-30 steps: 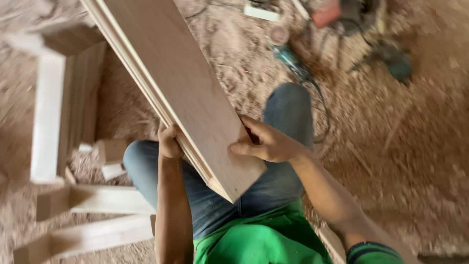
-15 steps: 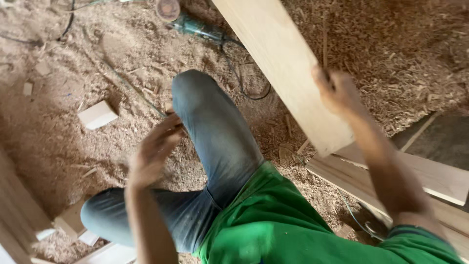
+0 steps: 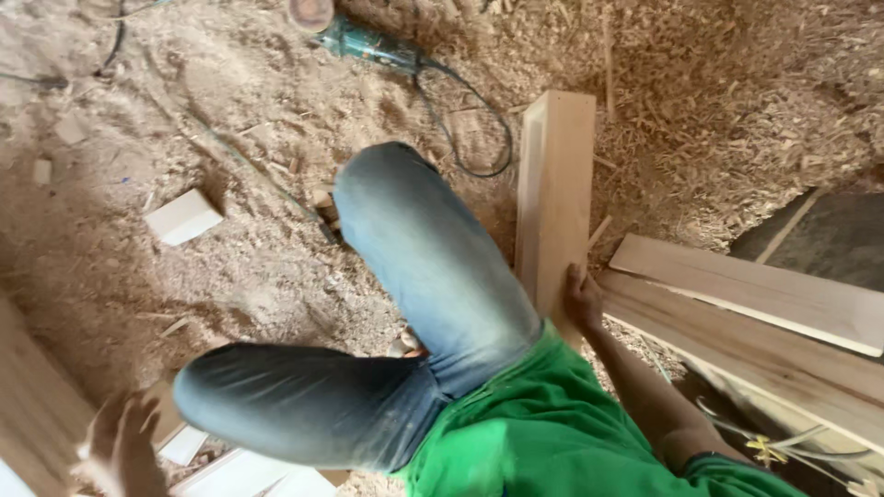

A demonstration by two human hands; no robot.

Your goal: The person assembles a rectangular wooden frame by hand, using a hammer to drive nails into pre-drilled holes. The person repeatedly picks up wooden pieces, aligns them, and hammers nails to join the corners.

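Right hand (image 3: 582, 299) fingers grasp the near end of the board (image 3: 555, 198) lying centre-right on the sawdust floor (image 3: 230, 267), while the left hand (image 3: 124, 442), lower left, is blurred, fingers spread and released

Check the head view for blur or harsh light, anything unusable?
Head view: left hand is motion-smeared at the bottom-left corner; right hand on the wooden board is sharper; sunlight washes out the sawdust floor upper left; wide-angle lens bends the edges.
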